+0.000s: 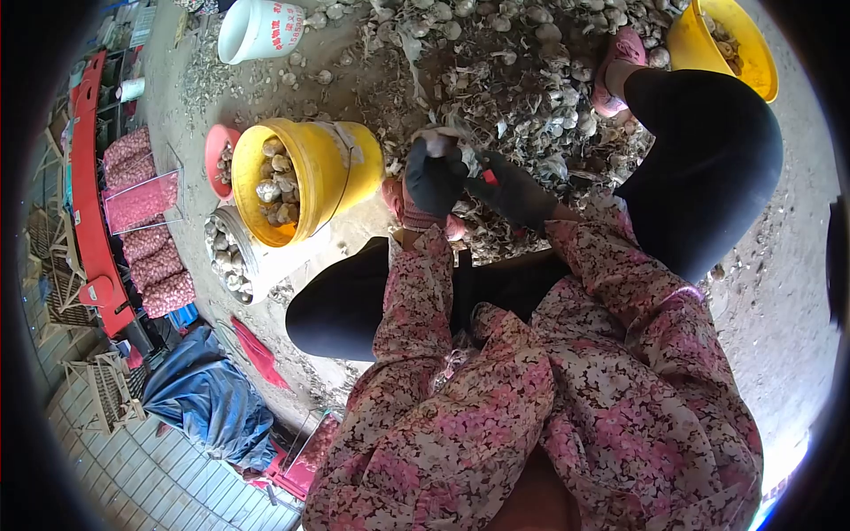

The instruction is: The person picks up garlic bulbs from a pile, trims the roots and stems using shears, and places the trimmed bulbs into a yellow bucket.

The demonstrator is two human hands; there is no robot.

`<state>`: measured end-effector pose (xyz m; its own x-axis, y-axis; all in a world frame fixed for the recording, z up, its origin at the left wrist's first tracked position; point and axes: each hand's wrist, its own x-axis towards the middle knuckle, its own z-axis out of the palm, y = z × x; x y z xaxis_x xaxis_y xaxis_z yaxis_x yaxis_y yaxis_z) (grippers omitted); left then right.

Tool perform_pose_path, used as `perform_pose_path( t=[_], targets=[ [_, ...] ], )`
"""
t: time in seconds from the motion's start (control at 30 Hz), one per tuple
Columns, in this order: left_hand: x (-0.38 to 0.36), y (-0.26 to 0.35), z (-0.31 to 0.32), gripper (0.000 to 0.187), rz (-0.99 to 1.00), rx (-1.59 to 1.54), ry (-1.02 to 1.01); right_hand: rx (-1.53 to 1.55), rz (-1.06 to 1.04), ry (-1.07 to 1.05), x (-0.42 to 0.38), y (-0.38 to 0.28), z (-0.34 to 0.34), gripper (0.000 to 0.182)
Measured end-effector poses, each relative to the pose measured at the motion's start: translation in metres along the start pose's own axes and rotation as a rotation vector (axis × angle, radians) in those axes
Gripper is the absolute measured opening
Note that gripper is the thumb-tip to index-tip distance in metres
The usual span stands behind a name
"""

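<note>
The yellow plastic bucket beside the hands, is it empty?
No, the yellow plastic bucket holds many pale garlic bulbs.

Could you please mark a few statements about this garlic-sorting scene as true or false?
1. Both hands wear dark gloves. True: left hand, right hand.
2. The yellow bucket beside the left hand is empty. False: it holds garlic bulbs.
3. The hands meet over a garlic bulb. True.
4. The white bucket stands upright and full. False: it lies on its side.
5. The garlic pile sits on a table. False: it lies on the ground.
</note>
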<state>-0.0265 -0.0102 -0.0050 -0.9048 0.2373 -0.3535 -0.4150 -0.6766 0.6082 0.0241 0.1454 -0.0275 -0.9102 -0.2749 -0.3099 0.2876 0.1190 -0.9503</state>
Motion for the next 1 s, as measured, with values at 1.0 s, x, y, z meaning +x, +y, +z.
perform_pose_path(
  t=[1.0],
  targets=[
    [0.398, 0.067, -0.004, 0.032, -0.127, 0.664, 0.617, 0.798, 0.595, 0.341, 0.059, 0.014, 0.002, 0.019]
  ],
)
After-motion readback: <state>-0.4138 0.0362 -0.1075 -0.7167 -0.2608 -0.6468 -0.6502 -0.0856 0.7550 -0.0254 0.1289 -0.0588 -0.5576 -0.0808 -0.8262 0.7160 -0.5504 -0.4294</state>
